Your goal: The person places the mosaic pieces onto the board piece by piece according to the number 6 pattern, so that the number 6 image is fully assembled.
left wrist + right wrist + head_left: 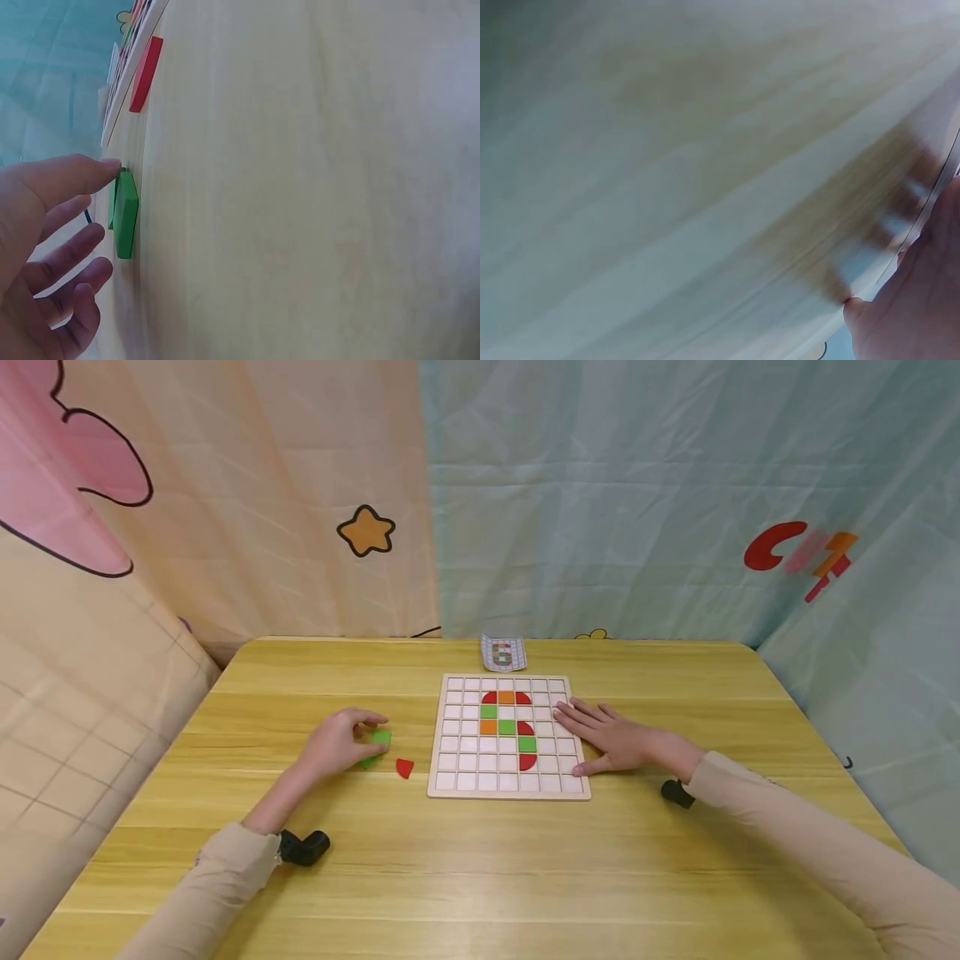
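Observation:
My left hand (pixel 339 742) is at a green square tile (pixel 382 738) left of the board, its thumb tip touching or almost touching the tile and its fingers spread apart. Partly under that hand lies a second green piece (pixel 369 762); in the left wrist view a green piece (pixel 126 216) stands nearest, with another just behind it. A red quarter-round tile (pixel 405 768) lies between hand and board. Flat on the right edge of the white gridded board (pixel 435 783) rests my right hand (pixel 611 739), fingers spread. Red, orange and green tiles (pixel 507 727) form a curved figure on the board.
Behind the board, a small printed card (pixel 504 653) with a coloured grid pattern lies near the back edge of the wooden table (pixel 480 877). Printed curtains (pixel 585 510) hang behind and beside the table. Black wrist devices (pixel 303 847) sit at both sleeves.

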Demonstrator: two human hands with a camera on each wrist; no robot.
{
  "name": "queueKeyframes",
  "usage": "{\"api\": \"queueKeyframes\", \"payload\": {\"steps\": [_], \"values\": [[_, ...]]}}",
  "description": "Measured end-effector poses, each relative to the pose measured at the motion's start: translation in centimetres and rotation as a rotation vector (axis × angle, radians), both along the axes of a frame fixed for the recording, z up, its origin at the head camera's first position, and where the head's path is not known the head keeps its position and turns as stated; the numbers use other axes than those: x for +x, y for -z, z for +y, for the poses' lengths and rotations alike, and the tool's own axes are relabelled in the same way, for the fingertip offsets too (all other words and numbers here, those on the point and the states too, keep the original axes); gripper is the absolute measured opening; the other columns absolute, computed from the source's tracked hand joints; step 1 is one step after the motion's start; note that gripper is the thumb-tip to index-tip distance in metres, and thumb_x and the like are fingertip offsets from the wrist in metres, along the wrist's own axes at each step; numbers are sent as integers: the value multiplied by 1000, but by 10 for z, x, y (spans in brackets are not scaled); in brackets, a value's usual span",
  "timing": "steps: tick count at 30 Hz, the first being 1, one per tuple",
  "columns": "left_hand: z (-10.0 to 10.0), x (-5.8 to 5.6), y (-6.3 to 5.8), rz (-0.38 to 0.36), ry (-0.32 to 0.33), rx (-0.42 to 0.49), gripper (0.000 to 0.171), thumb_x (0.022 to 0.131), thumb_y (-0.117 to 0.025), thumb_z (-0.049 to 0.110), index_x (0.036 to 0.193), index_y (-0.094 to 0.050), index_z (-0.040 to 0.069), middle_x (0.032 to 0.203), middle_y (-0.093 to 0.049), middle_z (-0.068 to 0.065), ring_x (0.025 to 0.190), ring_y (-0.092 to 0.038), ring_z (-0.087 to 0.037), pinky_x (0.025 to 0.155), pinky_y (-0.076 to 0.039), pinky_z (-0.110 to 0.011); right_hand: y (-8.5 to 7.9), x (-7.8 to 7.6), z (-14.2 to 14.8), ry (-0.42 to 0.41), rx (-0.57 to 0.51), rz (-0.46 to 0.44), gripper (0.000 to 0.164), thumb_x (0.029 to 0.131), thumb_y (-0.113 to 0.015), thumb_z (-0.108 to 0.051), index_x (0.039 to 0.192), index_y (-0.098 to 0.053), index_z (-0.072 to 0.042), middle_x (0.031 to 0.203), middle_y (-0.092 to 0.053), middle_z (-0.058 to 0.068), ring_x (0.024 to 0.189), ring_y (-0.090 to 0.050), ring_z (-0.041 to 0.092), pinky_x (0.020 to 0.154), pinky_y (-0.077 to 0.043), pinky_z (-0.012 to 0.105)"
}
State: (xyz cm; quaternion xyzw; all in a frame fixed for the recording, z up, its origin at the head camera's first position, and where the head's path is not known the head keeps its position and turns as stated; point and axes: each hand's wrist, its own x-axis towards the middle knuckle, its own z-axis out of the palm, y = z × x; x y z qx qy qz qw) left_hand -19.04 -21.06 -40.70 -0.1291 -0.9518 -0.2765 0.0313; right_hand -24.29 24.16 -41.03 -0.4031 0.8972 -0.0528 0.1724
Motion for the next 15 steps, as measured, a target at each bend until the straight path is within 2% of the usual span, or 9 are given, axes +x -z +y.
{"api": "queueKeyframes", "payload": {"steps": [4, 7, 11, 15], "values": [[-3, 0, 0, -26, 3, -4, 38, 80, -78, 21, 114, -70, 6, 106, -69, -14, 87, -59, -23, 71, -47, -34, 0, 0, 0, -2, 3, 2, 95, 90, -51, -61, 156, -5, -11, 163, 0, 11, 149, 3, 36, 114, -6, 63], [-5, -2, 0, -40, -1, -4, 35, 80, -77, 21, 111, -71, 5, 104, -69, -14, 84, -57, -21, 67, -45, -31, 1, -1, 0, -1, 10, 8, 95, 90, -51, -61, 156, -4, -12, 163, 1, 11, 149, 3, 36, 114, -5, 63], [-5, -5, -1, -64, -11, -9, 32, 80, -77, 21, 107, -73, 6, 91, -66, -10, 74, -51, -18, 60, -39, -27, 1, -1, 0, 0, 10, 10, 95, 90, -50, -62, 156, -4, -12, 163, 1, 10, 149, 3, 36, 114, -5, 64], [-6, -8, 1, -81, -21, -15, 31, 80, -77, 23, 106, -74, 7, 81, -61, -6, 68, -46, -16, 57, -35, -27, 1, -2, 0, -1, 9, 9, 95, 89, -50, -62, 156, -4, -12, 163, 0, 10, 149, 2, 36, 114, -5, 64]]}}
